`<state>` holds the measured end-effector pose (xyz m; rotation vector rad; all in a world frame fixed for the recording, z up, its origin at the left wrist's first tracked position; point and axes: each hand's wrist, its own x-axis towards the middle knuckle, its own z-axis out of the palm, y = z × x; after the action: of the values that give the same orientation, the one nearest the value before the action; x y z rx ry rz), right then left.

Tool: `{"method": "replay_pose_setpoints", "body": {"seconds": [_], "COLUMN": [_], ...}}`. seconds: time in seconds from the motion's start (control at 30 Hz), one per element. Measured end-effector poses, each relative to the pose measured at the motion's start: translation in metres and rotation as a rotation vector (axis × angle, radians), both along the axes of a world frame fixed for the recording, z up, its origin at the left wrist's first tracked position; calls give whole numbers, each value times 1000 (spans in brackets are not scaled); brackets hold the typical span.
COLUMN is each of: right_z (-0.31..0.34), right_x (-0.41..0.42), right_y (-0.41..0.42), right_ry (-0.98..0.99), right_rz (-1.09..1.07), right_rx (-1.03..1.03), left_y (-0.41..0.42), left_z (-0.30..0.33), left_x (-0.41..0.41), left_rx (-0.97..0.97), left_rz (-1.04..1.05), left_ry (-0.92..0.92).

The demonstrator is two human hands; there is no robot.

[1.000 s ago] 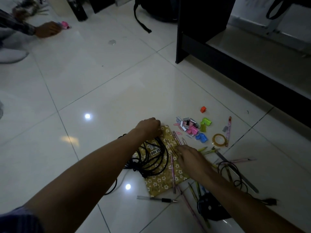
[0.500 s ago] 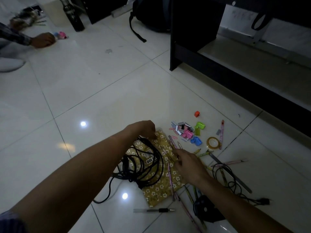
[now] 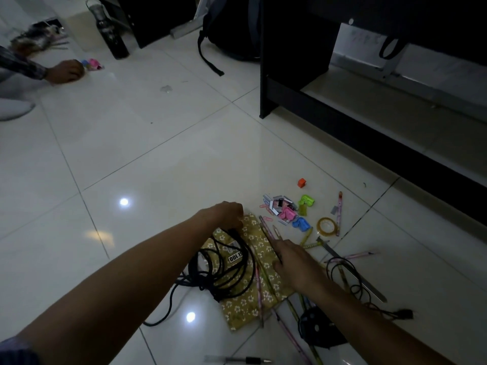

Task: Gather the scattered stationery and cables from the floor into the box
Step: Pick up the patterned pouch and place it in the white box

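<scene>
Fingers of left hand (image 3: 224, 214) closed on black cable (image 3: 224, 270); right hand (image 3: 292, 262) grip unclear. Glossy white tile floor (image 3: 158, 143), dim room.

Glossy white tile floor (image 3: 163, 143), floral box (image 3: 245, 306), tape roll (image 3: 326, 226), pen (image 3: 237, 360)

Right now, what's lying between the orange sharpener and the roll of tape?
In the head view, between the orange sharpener and the tape roll lie a green sharpener and a blue one on the floor.

Cable coil (image 3: 224, 270) lies on the pouch (image 3: 253, 293), left part. Pencils (image 3: 267, 230) along pouch's right edge. Clips pile (image 3: 283, 208) behind pouch; tape roll (image 3: 326, 227) right of clips; ruler (image 3: 350, 270) right of pouch.
</scene>
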<state>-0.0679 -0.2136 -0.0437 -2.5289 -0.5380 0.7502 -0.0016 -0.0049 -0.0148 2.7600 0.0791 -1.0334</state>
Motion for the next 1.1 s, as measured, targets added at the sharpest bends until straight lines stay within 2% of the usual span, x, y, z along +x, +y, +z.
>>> {"method": "replay_pose_setpoints", "body": {"seconds": [0.13, 0.3, 0.57, 0.83, 0.93, 1.0, 1.07, 1.1], "right_z": [-4, -4, -2, 6, 19, 32, 45, 51], "right_x": [-5, -5, -16, -20, -13, -2, 10, 15], "right_y": [2, 4, 5, 2, -3, -9, -17, -21], "right_ry": [-78, -89, -57, -39, -31, -60, -78, -25], "right_rz": [116, 136, 174, 210, 191, 134, 0, -82], "right_rx": [-103, -108, -141, -71, -10, 58, 143, 194], "left_y": [-10, -12, -7, -3, 3, 3, -4, -10], "left_z": [-12, -16, -16, 5, 20, 33, 52, 62], "left_x": [-4, -1, 2, 4, 5, 9, 10, 11], "left_rx": [46, 34, 8, 27, -57, -202, -343, -377], "left_rz": [41, 136, 12, -123, -102, -51, -47, -81], "left_ry": [-83, -118, 66, 234, 251, 254, 224, 193]}}
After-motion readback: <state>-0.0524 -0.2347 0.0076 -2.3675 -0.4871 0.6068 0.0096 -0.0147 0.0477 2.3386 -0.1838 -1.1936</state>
